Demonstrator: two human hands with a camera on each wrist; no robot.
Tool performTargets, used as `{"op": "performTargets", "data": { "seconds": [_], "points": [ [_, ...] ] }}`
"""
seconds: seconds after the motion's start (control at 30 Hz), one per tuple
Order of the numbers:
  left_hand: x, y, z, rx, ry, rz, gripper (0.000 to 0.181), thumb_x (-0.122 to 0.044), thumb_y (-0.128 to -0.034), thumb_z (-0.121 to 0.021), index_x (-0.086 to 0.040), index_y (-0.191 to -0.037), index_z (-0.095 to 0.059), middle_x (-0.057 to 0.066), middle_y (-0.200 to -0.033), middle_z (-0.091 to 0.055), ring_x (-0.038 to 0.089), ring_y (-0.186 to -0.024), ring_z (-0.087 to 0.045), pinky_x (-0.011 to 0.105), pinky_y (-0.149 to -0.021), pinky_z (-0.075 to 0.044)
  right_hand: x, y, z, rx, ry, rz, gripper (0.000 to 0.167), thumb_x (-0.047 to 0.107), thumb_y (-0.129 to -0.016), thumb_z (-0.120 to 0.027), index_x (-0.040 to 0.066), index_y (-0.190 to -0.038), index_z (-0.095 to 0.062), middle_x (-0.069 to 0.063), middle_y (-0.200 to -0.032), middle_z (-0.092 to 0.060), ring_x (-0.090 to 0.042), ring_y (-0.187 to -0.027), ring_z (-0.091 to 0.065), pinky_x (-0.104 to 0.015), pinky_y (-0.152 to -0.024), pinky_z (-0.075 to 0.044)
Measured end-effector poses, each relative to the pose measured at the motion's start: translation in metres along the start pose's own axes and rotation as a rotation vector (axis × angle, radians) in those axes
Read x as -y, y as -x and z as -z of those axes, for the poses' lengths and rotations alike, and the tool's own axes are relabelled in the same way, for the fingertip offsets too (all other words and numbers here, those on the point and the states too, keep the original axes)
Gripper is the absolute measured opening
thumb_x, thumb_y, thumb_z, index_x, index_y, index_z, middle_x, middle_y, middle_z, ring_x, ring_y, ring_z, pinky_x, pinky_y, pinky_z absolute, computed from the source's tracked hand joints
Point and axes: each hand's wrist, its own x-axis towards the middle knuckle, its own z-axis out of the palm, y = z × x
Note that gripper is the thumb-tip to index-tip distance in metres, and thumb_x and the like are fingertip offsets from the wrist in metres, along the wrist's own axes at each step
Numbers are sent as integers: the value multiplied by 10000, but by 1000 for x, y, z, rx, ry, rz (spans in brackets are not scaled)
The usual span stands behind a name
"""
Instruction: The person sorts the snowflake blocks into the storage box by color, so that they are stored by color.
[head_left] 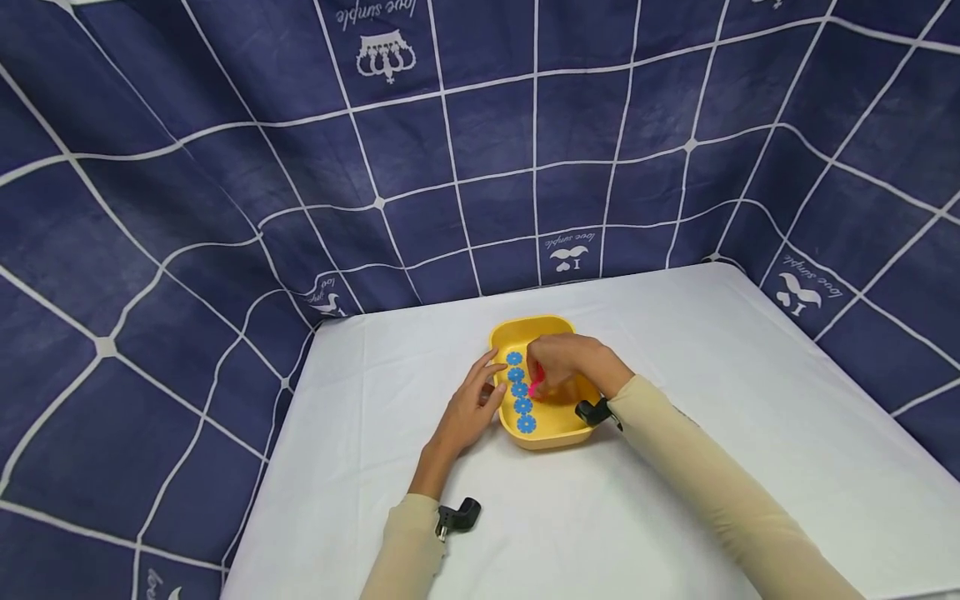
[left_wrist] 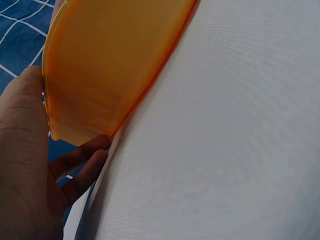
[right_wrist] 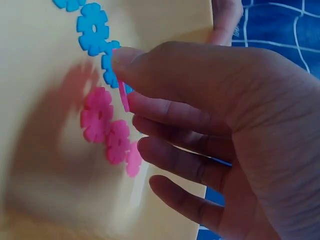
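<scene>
My right hand (head_left: 553, 357) is over the inside of a yellow tray (head_left: 557, 437). Between thumb and index finger it pinches a thin pink snowflake disc (right_wrist: 124, 95), seen edge-on in the right wrist view; its other fingers are loosely bent. Several blue snowflake discs (head_left: 522, 406) form a column along the tray's left side. Three pink snowflake discs (right_wrist: 97, 115) lie in a slanting row beside them, mostly hidden by the hand in the head view. My left hand (head_left: 467, 415) rests at the tray's left rim, fingers extended, two fingertips touching the outer wall (left_wrist: 115, 75).
The tray stands on a table with a white cloth (head_left: 405, 383). A dark blue curtain (head_left: 495, 200) with white grid lines hangs behind the table and on both sides. Small black wrist cameras (head_left: 459, 515) sit on both sleeves.
</scene>
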Motion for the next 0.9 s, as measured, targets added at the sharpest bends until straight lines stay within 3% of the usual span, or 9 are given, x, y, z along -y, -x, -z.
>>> {"op": "performTargets", "data": {
  "seconds": [0.2, 0.6, 0.9],
  "points": [
    [0, 0, 1, 2, -4, 2, 476, -430, -1137, -522, -191, -1546, -555, -136, -1751, -287, 127, -1119, -679, 328, -943, -622, 5, 1, -3, 72, 57, -15, 266, 435, -852, -914, 251, -914, -733, 116, -865, -682, -133, -805, -623, -307, -782, -567],
    [-3, 1, 0, -3, 0, -4, 458, -431, -1137, -517, -215, -1539, -559, -85, -1754, -302, 130, -1112, -683, 335, -937, -625, 10, -2, -7, 113, 147, 18, 259, 421, -838, -925, 243, -857, -738, 98, -867, -650, -143, -808, -618, -329, -773, -552],
    [-3, 0, 1, -6, -6, 2, 474, -435, -1136, -520, -198, -1544, -562, -125, -1750, -298, 122, -1114, -682, 344, -934, -623, 13, -4, -6, 141, 171, 45, 230, 332, -827, -950, 234, -824, -742, 108, -796, -651, -130, -761, -609, -312, -745, -543]
  ]
}}
